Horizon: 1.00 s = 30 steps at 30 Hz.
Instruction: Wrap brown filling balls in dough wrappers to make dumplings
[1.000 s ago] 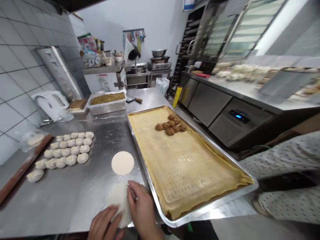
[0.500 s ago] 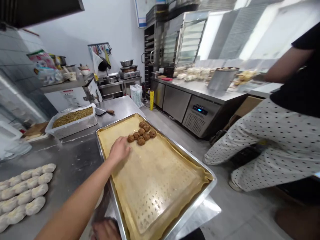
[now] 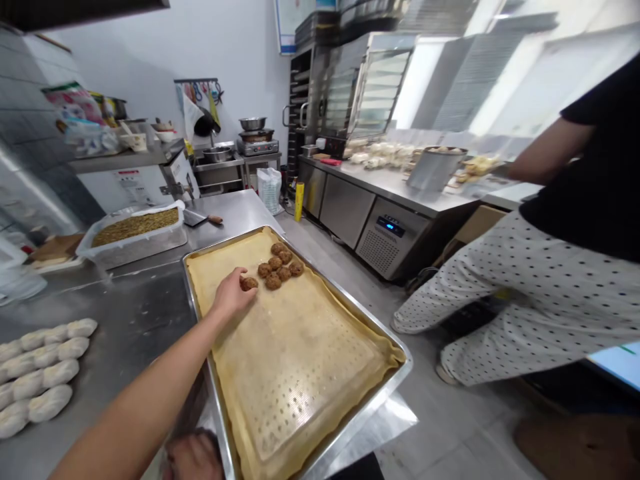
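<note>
My left hand (image 3: 233,295) reaches over a metal baking tray (image 3: 400,363) lined with a yellowish sheet. Its thumb and fingers close round a brown ball (image 3: 249,284) of what looks like filling, low over the sheet. Just beyond it, several similar brown balls (image 3: 274,264) sit grouped at the tray's far end. At the bottom edge of the view, beside the tray's near left side, is my right hand (image 3: 195,456). Its fingers look curled and somewhat blurred, and what they hold, if anything, is hidden.
Rows of pale dough pieces (image 3: 45,380) lie on the steel table (image 3: 140,320) at left. Behind them stand a plastic tub (image 3: 135,245) of greenish-brown crumbly stuff and a scraper (image 3: 196,217). A person in dotted trousers (image 3: 530,300) stands at right, near a steel counter (image 3: 395,187).
My left hand has drawn slightly back from the cluster, and a brown ball now shows between its fingers, apart from the others. The whole view has shifted a little.
</note>
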{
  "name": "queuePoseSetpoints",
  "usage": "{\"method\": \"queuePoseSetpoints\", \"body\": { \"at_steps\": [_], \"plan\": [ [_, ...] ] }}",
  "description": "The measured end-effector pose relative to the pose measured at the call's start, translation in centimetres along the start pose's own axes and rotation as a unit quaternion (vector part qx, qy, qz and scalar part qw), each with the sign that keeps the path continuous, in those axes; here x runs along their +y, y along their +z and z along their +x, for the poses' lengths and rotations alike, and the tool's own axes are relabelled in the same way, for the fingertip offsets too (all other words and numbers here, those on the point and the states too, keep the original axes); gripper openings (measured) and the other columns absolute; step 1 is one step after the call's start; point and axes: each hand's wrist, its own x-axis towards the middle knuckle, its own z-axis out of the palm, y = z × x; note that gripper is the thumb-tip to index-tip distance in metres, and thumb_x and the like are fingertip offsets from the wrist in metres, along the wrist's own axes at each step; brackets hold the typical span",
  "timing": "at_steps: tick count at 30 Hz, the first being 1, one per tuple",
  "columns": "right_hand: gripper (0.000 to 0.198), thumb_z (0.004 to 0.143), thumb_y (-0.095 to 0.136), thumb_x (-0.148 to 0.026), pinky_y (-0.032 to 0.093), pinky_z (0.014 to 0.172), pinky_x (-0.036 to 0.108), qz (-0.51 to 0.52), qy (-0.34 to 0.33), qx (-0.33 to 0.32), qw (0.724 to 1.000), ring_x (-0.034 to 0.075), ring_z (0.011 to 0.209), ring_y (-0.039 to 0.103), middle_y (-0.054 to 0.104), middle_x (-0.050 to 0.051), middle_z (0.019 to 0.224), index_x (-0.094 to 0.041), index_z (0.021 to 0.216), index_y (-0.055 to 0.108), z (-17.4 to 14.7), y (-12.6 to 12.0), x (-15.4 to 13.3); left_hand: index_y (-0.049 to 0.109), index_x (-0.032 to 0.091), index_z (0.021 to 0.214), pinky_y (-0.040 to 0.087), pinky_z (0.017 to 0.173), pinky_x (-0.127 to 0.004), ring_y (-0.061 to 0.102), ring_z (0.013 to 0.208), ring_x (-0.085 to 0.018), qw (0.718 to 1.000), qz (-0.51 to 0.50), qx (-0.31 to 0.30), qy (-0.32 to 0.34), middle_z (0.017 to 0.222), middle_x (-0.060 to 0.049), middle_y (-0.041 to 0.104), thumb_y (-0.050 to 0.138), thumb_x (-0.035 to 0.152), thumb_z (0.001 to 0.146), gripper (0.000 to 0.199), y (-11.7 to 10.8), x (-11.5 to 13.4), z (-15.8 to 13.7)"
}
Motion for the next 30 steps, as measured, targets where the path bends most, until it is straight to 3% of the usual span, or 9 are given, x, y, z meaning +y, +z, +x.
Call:
{"method": "queuePoseSetpoints", "body": {
  "at_steps": [3, 5, 7, 11, 15, 20, 26, 30],
  "plan": [
    [0.035, 0.059, 0.065, -0.006, 0.057, 0.068, 0.032, 0.077, -0.008, -0.024, 0.997, 0.025, 0.076, 0.073, 0.076, 0.003, 0.081, -0.024, 0.089, 0.069, 1.0, -5.1, -1.6, 0.061, 0.02, 0.12, 0.052, 0.078, -0.028, 0.068, 0.085, -0.018, 1.0, -0.028, 0.002, -0.014, 0.1, -0.004, 0.073, 0.077, 0.037, 0.081, 0.045, -4.0, -0.1, -5.1],
    [0.036, 0.069, 0.059, 0.0, 0.055, 0.076, 0.029, 0.104, 0.019, -0.072, 0.992, 0.023, 0.085, 0.074, 0.078, 0.001, 0.088, -0.025, 0.093, 0.071, 2.2, -8.3, -3.3, 0.062, 0.023, 0.119, 0.054, 0.085, -0.029, 0.068, 0.092, -0.017, 0.999, -0.034, 0.013, -0.018, 0.108, -0.003, 0.073, 0.076, 0.039, 0.083, 0.042, -7.5, -0.8, -10.3],
    [0.029, 0.076, 0.061, -0.003, 0.054, 0.075, 0.029, 0.116, 0.019, -0.137, 0.983, 0.022, 0.082, 0.075, 0.079, 0.0, 0.089, -0.026, 0.089, 0.073, 3.2, -10.2, -4.9, 0.06, 0.026, 0.123, 0.053, 0.096, -0.033, 0.067, 0.105, -0.018, 0.998, -0.028, 0.039, -0.027, 0.118, -0.002, 0.071, 0.073, 0.038, 0.086, 0.041, -11.0, -2.2, -16.6],
    [0.032, 0.084, 0.058, -0.006, 0.055, 0.082, 0.031, 0.117, 0.01, -0.185, 0.976, 0.023, 0.093, 0.074, 0.079, 0.003, 0.101, -0.025, 0.104, 0.073, 3.6, -10.3, -6.2, 0.055, 0.027, 0.134, 0.055, 0.099, -0.038, 0.067, 0.115, -0.022, 0.99, 0.053, 0.124, -0.041, 0.127, -0.005, 0.068, 0.071, 0.04, 0.088, 0.05, -16.0, -6.2, -29.0],
    [0.032, 0.094, 0.053, -0.012, 0.056, 0.093, 0.036, 0.135, 0.0, -0.168, 0.976, 0.023, 0.105, 0.071, 0.077, 0.006, 0.112, -0.025, 0.119, 0.07, 2.9, -9.0, -6.2, 0.058, 0.024, 0.131, 0.061, 0.093, -0.036, 0.069, 0.112, -0.023, 0.981, 0.12, 0.152, -0.006, 0.122, -0.008, 0.069, 0.069, 0.036, 0.09, 0.044, -17.0, -9.4, -37.1],
    [0.026, 0.097, 0.054, -0.018, 0.059, 0.095, 0.04, 0.121, 0.017, -0.136, 0.983, 0.024, 0.103, 0.074, 0.078, 0.008, 0.109, -0.023, 0.114, 0.072, 2.9, -8.1, -6.9, 0.053, 0.023, 0.138, 0.061, 0.097, -0.039, 0.067, 0.118, -0.025, 0.988, 0.101, 0.109, 0.046, 0.126, -0.01, 0.068, 0.066, 0.024, 0.091, 0.049, -15.3, -10.6, -39.7],
    [0.023, 0.098, 0.057, -0.024, 0.062, 0.09, 0.037, 0.136, 0.057, -0.134, 0.98, 0.024, 0.097, 0.076, 0.079, 0.009, 0.107, -0.023, 0.111, 0.075, 2.8, -7.9, -7.5, 0.052, 0.022, 0.138, 0.059, 0.102, -0.043, 0.065, 0.119, -0.025, 0.994, 0.079, 0.07, 0.033, 0.126, -0.011, 0.067, 0.062, 0.016, 0.091, 0.048, -13.2, -11.3, -38.8],
    [0.02, 0.097, 0.059, -0.025, 0.061, 0.087, 0.035, 0.152, 0.082, -0.148, 0.974, 0.022, 0.093, 0.076, 0.08, 0.007, 0.103, -0.023, 0.109, 0.075, 3.2, -7.9, -7.6, 0.053, 0.024, 0.14, 0.061, 0.1, -0.045, 0.064, 0.122, -0.029, 0.996, 0.072, 0.055, -0.005, 0.134, -0.012, 0.063, 0.074, 0.028, 0.087, 0.057, -12.9, -11.5, -39.5]
  ]
}}
